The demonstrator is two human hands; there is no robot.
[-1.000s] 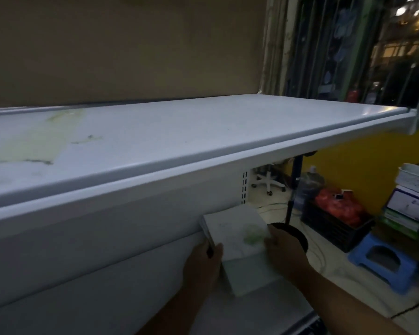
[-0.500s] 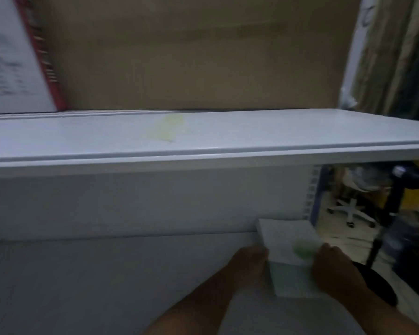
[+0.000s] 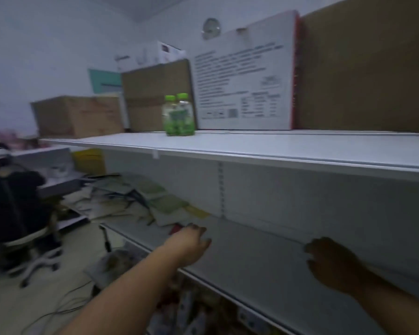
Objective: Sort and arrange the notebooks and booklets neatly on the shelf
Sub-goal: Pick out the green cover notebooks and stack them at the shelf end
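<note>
A loose, untidy pile of notebooks and booklets (image 3: 155,201), pale green, white and yellow, lies at the left end of the lower white shelf (image 3: 252,264). My left hand (image 3: 191,243) stretches toward the pile's near edge with its fingers spread and nothing in it. A small red item (image 3: 176,229) lies just beyond the fingertips. My right hand (image 3: 329,262) rests far to the right on the bare shelf, dark and in shadow, fingers bent, holding nothing that I can see. The stack it held earlier is out of view.
The upper shelf (image 3: 252,146) overhangs the lower one and carries two green-capped bottles (image 3: 178,114), cardboard boxes (image 3: 78,116) and a white printed box (image 3: 242,76). An office chair (image 3: 22,213) and floor cables stand at the left. More goods sit under the lower shelf.
The view has swung left along the shelf. Both hands have let go of the white booklet stack; my left hand now stretches toward the pile at the left end.
</note>
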